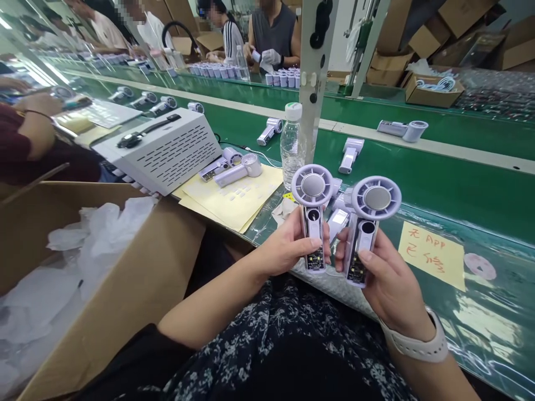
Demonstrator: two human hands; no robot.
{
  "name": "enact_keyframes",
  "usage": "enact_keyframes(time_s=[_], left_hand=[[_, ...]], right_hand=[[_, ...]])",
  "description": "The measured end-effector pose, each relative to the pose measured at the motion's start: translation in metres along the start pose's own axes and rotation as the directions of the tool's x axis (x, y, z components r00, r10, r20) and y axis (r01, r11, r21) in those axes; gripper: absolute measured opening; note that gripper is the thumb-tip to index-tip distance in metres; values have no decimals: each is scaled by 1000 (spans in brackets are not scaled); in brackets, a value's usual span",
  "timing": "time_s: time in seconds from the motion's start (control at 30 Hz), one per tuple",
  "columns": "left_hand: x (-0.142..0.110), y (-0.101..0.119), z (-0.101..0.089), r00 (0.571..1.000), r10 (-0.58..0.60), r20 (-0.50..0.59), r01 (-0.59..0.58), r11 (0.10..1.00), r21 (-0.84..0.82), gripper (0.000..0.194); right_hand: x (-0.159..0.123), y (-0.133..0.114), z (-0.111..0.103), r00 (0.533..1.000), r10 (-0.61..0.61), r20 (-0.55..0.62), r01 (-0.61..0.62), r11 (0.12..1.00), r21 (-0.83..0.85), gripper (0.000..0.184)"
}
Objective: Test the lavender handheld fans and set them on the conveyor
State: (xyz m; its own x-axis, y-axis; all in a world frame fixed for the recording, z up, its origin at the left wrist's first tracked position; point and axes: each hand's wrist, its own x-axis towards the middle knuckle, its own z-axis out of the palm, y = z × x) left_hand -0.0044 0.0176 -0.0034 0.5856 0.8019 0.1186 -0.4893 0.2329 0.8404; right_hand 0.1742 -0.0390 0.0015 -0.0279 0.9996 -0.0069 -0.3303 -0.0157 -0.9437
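Observation:
Upright in my left hand (pixel 288 245) is a lilac handheld fan (pixel 313 192), its handle uncovered so the circuit board shows. My right hand (pixel 387 267) grips a second lilac handheld fan (pixel 376 199) beside it, with its handle opened in the same way. Both thumbs press on the fronts of the handles. Behind these two, another fan (pixel 337 220) lies partly hidden on the bench. A clear bottle (pixel 292 145) with a white cap stands just beyond my left hand.
More fans (pixel 232 170) rest on yellow paper (pixel 254 195), next to a grey slotted metal box (pixel 167 147). Others lie along the green conveyor (pixel 451 172). A cardboard box (pixel 137 278) of white plastic bags stands at left. A handwritten yellow note (pixel 432 253) lies at right. Co-workers sit across the line.

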Motion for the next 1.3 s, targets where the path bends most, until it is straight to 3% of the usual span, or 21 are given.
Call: enact_keyframes(time_s=[0.17,0.37,0.5,0.67,0.87,1.13,1.3], left_hand=[[-2,-1,1,999,-17,-46,15,1000,-23,50],[-4,3,3,1000,-10,-28,9,1000,-17,50],[-1,0,4,998,-17,-65,16,1000,-4,48],[2,-8,0,986,-6,-164,11,1000,28,41],[-3,-6,-2,998,-7,-58,10,999,46,44],[1,-10,-6,995,-4,-104,10,998,55,40],[3,-9,-5,988,-67,-136,68,998,3,44]], right_hand=[[0,2,4,999,36,19,-37,998,42,27],[-3,-1,1,997,36,66,-39,999,36,26],[-4,-1,0,999,20,41,-21,999,40,25],[-5,5,-1,996,91,-18,-89,991,98,22],[-5,6,-4,998,61,23,-63,992,105,22],[-4,11,-5,996,75,43,-79,992,96,21],[-4,9,-5,995,98,26,-100,991,92,22]])
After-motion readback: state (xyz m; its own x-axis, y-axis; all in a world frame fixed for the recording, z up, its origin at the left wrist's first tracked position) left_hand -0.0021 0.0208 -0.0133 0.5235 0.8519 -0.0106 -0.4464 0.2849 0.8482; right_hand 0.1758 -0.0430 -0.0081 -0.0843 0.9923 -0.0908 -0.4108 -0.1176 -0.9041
